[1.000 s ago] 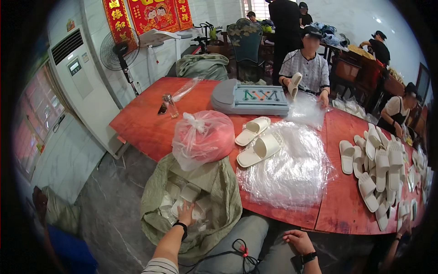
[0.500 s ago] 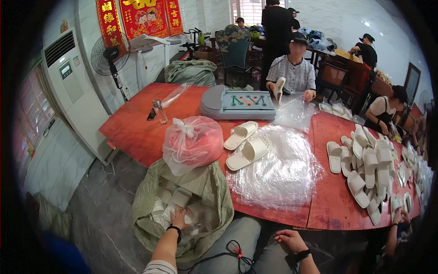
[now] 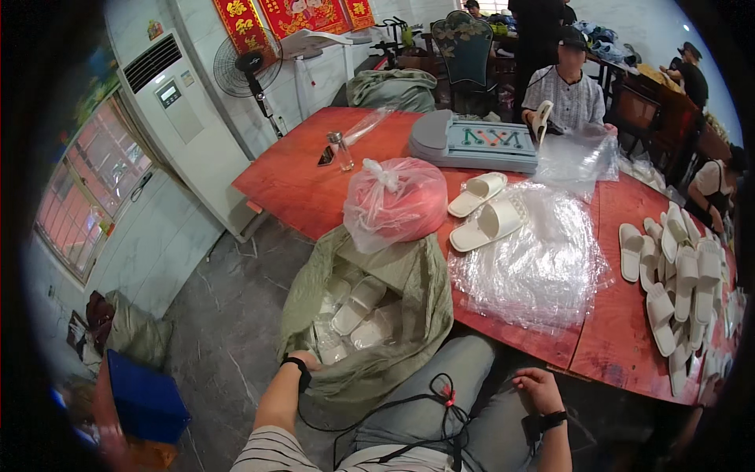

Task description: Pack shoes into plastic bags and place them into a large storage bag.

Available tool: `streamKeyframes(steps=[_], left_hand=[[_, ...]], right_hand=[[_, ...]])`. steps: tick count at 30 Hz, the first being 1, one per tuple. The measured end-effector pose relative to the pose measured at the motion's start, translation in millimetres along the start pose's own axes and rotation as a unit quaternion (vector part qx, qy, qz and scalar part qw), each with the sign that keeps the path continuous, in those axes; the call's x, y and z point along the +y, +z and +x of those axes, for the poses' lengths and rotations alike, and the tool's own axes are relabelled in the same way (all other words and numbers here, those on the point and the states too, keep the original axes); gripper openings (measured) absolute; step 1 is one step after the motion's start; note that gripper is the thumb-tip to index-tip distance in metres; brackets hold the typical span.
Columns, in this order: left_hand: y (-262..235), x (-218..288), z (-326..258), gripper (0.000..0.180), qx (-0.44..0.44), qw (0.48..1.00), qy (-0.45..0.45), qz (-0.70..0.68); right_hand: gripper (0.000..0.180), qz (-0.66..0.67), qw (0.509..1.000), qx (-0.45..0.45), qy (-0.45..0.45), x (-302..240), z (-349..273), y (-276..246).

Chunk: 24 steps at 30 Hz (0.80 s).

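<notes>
My left hand [image 3: 307, 361] reaches into the open mouth of a large green sack [image 3: 409, 283] that leans against the red table [image 3: 314, 197]. Several white slippers [image 3: 358, 303] wrapped in clear plastic lie inside the sack; the fingers are hidden by its rim, so the grip cannot be seen. My right hand [image 3: 537, 389] rests on my knee with loosely curled fingers and holds nothing. On the table lie two bare white slippers [image 3: 487, 224], a pile of clear plastic bags [image 3: 543, 267] and a tied pink bag [image 3: 395, 200].
Rows of white slippers [image 3: 676, 275] cover the table's right end. A grey sealing machine [image 3: 480, 141] stands at the far edge, with a seated person [image 3: 570, 90] holding a slipper behind it. A glass bottle [image 3: 340, 151], floor fan [image 3: 252, 63], tall white air conditioner [image 3: 189, 126] and blue box [image 3: 145, 401] stand left.
My left hand has pushed down into the sack's mouth. The view has tilted lower and leftward. My right hand stays on my knee.
</notes>
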State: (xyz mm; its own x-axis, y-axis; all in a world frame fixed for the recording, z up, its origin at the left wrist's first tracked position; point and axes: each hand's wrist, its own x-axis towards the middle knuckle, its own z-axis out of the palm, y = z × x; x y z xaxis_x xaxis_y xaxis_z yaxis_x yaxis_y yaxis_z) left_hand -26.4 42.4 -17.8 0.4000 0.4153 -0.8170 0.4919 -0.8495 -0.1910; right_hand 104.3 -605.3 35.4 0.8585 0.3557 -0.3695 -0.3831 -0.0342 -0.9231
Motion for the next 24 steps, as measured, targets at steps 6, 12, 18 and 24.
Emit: streamKeyframes(steps=[6,12,18,24], left_hand=[[3.5,-7.1,-36.6,0.031,-0.034,0.984,-0.052,0.165],[-73.4,106.3,-72.0,0.030,0.275,0.959,0.051,-0.050],[-138.0,254.9,-138.6,0.023,0.378,0.772,0.482,-0.169],[-143.2,369.9,-150.1,0.044,0.341,0.637,0.691,-0.028]], right_hand=[[0.019,-0.005,1.000,0.016,-0.007,-10.5,-9.5,-3.3],[0.022,-0.053,0.999,-0.009,-0.006,-0.3,-6.0,-14.9],[0.021,-0.129,0.990,-0.019,-0.063,2.2,-8.9,-17.8],[0.024,-0.209,0.976,0.027,-0.052,-25.7,-26.2,-38.9]])
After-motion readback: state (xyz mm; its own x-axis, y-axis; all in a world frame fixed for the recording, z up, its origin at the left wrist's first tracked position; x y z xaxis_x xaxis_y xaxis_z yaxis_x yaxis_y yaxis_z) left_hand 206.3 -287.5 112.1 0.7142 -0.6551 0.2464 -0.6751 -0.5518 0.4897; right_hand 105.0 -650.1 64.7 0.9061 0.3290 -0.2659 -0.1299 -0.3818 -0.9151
